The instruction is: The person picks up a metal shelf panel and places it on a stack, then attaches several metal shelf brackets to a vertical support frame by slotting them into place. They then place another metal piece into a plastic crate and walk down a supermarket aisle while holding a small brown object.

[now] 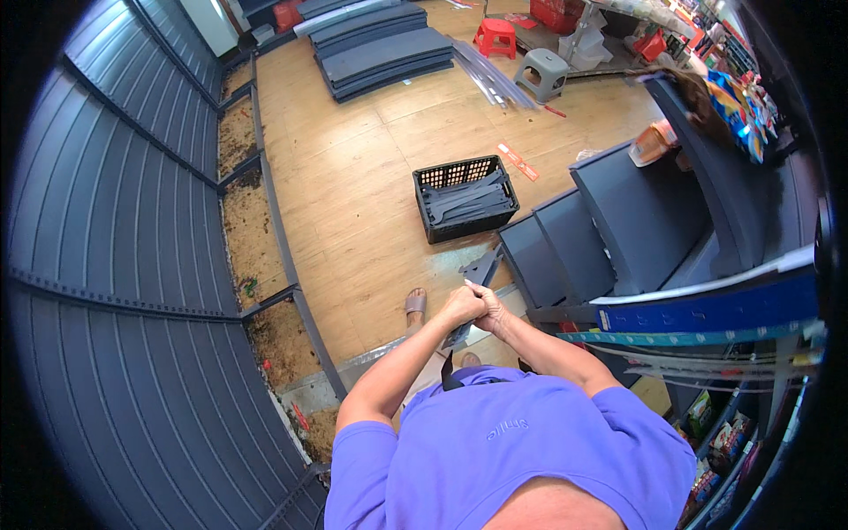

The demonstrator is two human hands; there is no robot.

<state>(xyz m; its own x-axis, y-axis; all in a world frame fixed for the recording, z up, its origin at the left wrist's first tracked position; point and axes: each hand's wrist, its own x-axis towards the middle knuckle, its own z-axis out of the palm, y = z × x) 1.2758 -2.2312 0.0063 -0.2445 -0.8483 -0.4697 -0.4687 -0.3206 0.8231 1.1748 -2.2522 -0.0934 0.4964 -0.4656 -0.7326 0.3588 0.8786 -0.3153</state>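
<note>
Grey slatted wall panels (115, 221) run down my L side. Both forearms come up & meet mid-frame: L hand (462, 305) curled tight on the top of a dark grey metal bracket (461, 329), prob to steady it; R hand (491, 311) clamped just beside, fingers pressed together on the same piece. Black crate (424, 190) w/ more brackets sits ahead on the wood floor (353, 177); grey shelves (636, 221) to R.
</note>
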